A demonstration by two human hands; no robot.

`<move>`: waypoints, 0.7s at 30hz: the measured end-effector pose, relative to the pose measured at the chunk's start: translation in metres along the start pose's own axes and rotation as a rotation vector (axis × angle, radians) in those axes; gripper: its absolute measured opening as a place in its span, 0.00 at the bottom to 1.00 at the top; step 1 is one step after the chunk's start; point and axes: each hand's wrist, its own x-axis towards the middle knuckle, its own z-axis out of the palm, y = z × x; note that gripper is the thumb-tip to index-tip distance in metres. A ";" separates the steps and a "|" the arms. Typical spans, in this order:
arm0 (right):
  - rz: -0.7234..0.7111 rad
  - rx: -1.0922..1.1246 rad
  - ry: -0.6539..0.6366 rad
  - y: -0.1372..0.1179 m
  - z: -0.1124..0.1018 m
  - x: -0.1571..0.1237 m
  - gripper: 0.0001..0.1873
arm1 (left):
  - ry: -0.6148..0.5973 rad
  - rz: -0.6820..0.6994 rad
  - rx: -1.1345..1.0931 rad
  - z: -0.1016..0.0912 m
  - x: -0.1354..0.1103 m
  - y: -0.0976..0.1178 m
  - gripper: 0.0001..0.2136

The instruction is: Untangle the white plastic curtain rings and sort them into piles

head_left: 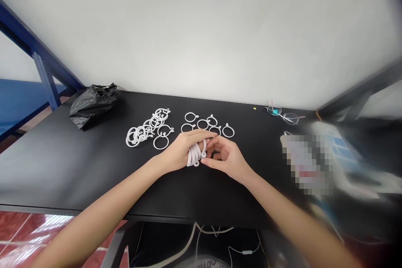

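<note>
- L hand (pixel 179 150) rests on table (pixel 78 167), fingers straight and pushed thru a bunch (pixel 196 154) of white rings. It carries the bunch and isn't clenched.
- R hand (pixel 228 157) is curled, thumb + fingertips pinching the bunch's near edge, right by my L fingertips.
- Bunch sits mid-table, toward the front. Loose rings (pixel 207 124) lie just behind my hands, heap (pixel 147 130) back-left of them.
- To do it well, I reckon: L fingers together + level so nothing slides off. R should grip by the small tab, turn tabs the same way, and press each ring flush vs the last.
- Rings prob light + slippery, so L hand is best low over the table.
- Can't count the rings in the bunch, they overlap.
- Can't tell if R pinches one ring or several.
- L thumb is hidden under the hand.
- Thing at right (pixel 307 159) is pixelated, and that side is blurred.
- Glasses (pixel 282 114) back-right, black bag (pixel 92 102) back-left.
</note>
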 end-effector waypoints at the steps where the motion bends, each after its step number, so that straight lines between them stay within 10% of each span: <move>1: 0.003 0.013 -0.010 0.000 0.000 0.000 0.15 | 0.004 -0.016 -0.020 0.000 0.001 0.001 0.19; 13: -0.076 0.098 0.204 -0.004 -0.006 0.003 0.10 | 0.195 0.101 0.078 -0.003 0.002 -0.001 0.14; 21: -0.100 0.025 0.044 -0.007 -0.004 0.002 0.05 | 0.125 0.123 0.072 -0.001 -0.001 -0.005 0.16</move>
